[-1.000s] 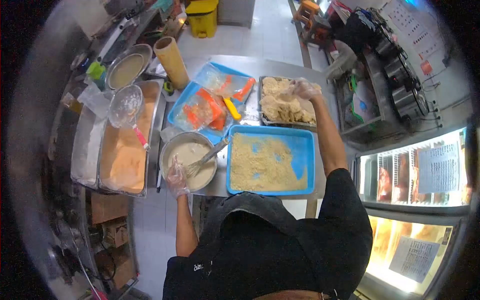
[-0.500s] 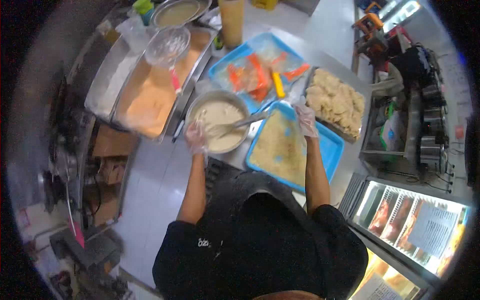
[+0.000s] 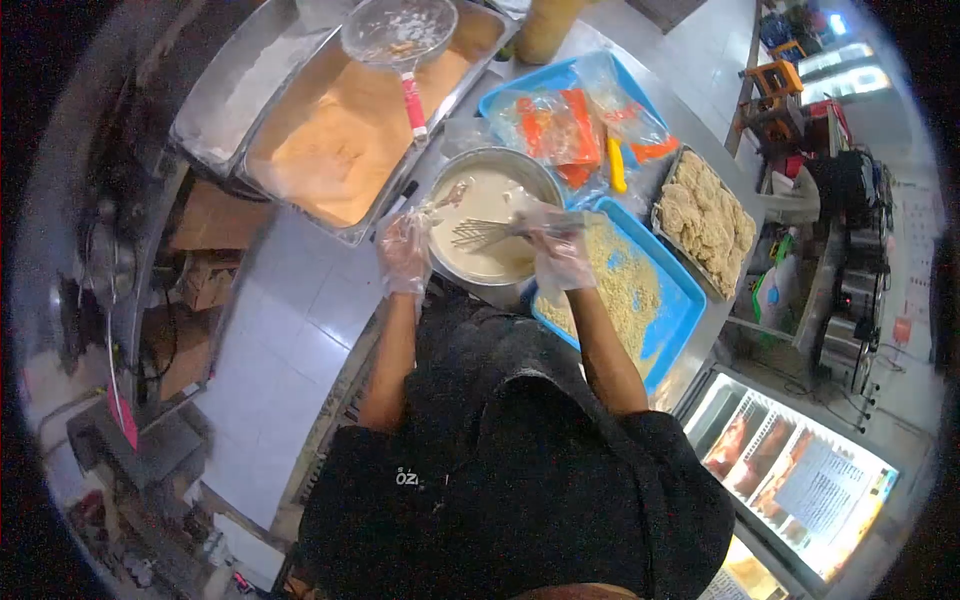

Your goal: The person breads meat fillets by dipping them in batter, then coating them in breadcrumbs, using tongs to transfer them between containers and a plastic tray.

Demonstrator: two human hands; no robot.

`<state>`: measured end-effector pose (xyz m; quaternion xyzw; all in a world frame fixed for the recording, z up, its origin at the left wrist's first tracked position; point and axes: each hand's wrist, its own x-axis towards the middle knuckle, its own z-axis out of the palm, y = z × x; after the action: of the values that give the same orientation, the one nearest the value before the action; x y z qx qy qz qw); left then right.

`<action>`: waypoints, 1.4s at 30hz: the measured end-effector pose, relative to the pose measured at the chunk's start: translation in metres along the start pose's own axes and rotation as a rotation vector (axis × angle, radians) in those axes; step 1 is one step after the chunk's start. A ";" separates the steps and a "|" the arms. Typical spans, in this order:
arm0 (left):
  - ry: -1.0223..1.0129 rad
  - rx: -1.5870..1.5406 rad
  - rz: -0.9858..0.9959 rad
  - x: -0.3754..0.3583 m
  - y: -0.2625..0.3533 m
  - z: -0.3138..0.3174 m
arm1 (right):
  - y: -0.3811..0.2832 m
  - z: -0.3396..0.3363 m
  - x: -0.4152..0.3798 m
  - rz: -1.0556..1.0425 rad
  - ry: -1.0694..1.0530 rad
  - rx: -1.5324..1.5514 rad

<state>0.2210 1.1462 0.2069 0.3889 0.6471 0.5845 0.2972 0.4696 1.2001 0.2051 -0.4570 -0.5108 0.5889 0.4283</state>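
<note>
A metal bowl (image 3: 553, 178) of pale batter stands in the middle of the counter. A whisk (image 3: 480, 234) lies slanted across it, wires in the batter. My right hand (image 3: 560, 245), in a clear plastic glove, is closed around the whisk's handle over the bowl's right side. My left hand (image 3: 404, 252), gloved too, has its fingers curled at the bowl's left rim. Near those fingertips, a small brownish piece (image 3: 458, 192) shows at the batter's surface. Under my right forearm is a blue tray (image 3: 680, 312) with pale crumbs (image 3: 625, 280).
Metal pans of orange powder (image 3: 330, 150) and white flour (image 3: 245, 85) stand at the left, a sieve (image 3: 400, 40) resting over the orange one. Behind the bowl, another blue tray (image 3: 500, 100) holds plastic packets and a yellow handle (image 3: 615, 165). A tray of coated pieces (image 3: 705, 215) sits right.
My right hand has moved left from the crumb tray to the whisk and closed on its handle. My left hand stays by the bowl's left rim. The camera view has shifted.
</note>
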 end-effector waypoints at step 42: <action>-1.408 1.322 0.209 0.070 0.022 0.069 | -0.038 0.008 -0.070 0.164 0.373 0.363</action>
<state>0.2458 1.2419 0.2243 0.7935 0.4814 -0.2400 0.2845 0.4784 1.1348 0.2507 -0.5131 -0.2705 0.6093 0.5407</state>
